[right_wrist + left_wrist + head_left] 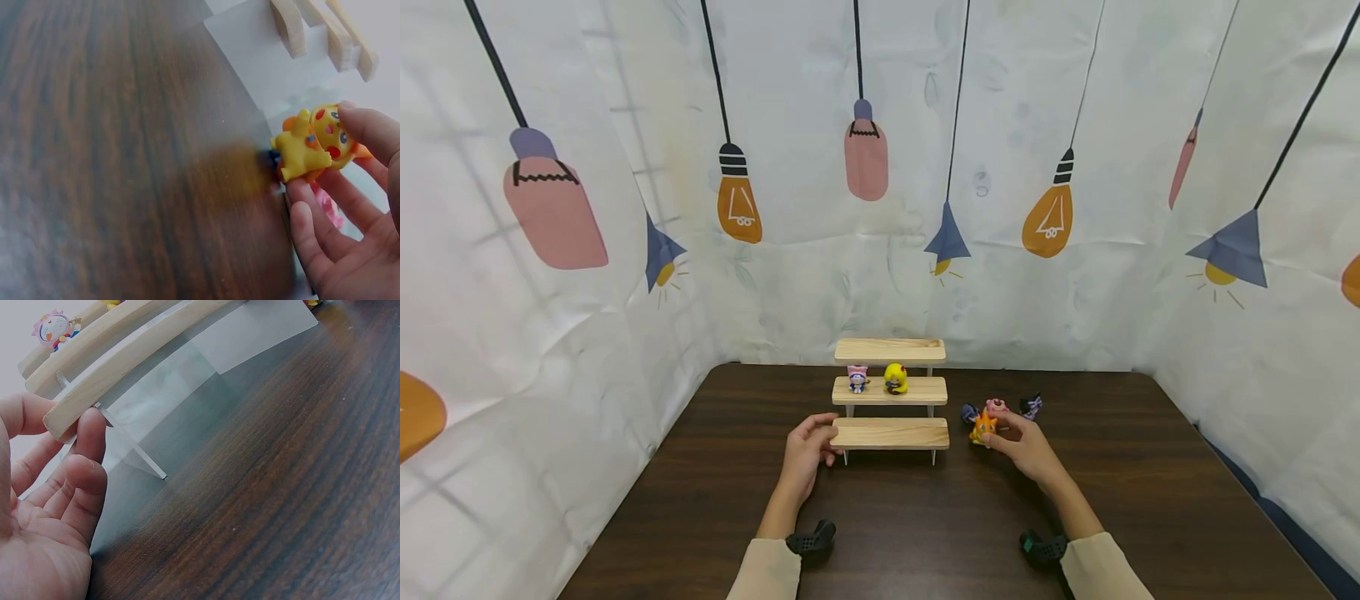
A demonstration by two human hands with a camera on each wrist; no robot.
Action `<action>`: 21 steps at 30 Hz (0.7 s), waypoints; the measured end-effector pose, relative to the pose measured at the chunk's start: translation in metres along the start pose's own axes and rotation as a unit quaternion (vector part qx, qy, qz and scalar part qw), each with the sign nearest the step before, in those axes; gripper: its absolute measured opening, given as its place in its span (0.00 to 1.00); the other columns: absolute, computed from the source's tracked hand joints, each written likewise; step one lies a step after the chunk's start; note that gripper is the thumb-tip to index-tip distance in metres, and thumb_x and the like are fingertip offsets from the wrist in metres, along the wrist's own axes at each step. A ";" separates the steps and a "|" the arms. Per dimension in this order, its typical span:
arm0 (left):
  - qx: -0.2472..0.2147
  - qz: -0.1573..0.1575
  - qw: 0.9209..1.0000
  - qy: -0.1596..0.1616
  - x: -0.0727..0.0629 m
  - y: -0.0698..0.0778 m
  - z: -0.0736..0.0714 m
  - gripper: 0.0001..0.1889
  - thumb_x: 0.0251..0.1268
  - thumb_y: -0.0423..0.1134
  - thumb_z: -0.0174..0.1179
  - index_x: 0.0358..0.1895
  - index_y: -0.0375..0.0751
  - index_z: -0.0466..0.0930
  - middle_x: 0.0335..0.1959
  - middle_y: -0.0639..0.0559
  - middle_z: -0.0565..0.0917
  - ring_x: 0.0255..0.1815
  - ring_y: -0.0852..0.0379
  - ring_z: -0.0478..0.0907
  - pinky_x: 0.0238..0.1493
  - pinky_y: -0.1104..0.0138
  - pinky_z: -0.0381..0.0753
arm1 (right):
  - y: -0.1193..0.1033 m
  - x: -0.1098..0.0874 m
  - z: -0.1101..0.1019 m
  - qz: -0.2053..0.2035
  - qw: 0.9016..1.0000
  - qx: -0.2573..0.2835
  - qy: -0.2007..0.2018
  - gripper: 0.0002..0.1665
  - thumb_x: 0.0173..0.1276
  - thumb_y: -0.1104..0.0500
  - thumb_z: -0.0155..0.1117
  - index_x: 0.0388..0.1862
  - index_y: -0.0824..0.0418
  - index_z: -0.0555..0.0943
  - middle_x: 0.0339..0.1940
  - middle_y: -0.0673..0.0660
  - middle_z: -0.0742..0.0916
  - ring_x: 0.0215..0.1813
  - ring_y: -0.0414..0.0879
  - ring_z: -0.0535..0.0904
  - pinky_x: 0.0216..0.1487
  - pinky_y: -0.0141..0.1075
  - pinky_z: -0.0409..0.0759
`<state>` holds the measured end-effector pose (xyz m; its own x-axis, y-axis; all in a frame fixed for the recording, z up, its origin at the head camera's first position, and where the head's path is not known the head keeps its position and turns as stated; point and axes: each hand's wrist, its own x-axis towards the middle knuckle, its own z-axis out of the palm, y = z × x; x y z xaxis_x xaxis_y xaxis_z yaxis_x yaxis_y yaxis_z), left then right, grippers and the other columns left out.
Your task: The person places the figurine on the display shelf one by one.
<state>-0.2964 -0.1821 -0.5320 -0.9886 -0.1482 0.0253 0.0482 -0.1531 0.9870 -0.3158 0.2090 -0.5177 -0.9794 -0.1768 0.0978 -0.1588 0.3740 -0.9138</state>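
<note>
- A dark wooden table point(925, 525) bears everything in hand.
- On it, toward the far side, is a three-step stand point(891, 434) with light wood treads on thin supports. Judged by what is placed, the work looks partly done: two figurines are up, both on the middle step, and four are off it, on the right.
- The left hand point(807, 450) grips the left end of the nearest, lowest step between its fingers.
- The right hand point(1026, 446) pinches one figurine, thumb and fingers narrowed on it.
- That orange-and-yellow figurine point(983, 427) is right of the stand. It has a yellow body, round red cheeks, a little open mouth and orange behind its head; whether it is off the table I cannot tell.
- Near it are a pink figurine point(996, 405), a dark bluish figurine point(970, 414) and, farther right, a dark purple figurine point(1031, 407).
- Placed already: a pink-and-blue figurine point(857, 379), left, and a yellow figurine point(896, 379) right of it.
</note>
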 end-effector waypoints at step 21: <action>-0.002 0.002 1.000 0.002 0.000 -0.001 -0.001 0.16 0.69 0.29 0.57 0.58 0.28 0.77 0.29 0.50 0.82 0.21 0.58 0.79 0.19 0.72 0.73 | -0.023 -0.003 -0.007 -0.028 1.000 -0.010 -0.005 0.31 0.70 0.53 0.70 0.69 0.62 0.76 0.54 0.66 0.84 0.50 0.51 0.83 0.48 0.44 0.88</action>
<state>-0.2965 -0.1825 -0.5333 -0.9879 -0.1525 0.0288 0.0529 -0.1563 0.9863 -0.3099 0.2073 -0.4945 -0.9676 -0.2066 0.1455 -0.2165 0.3809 -0.8989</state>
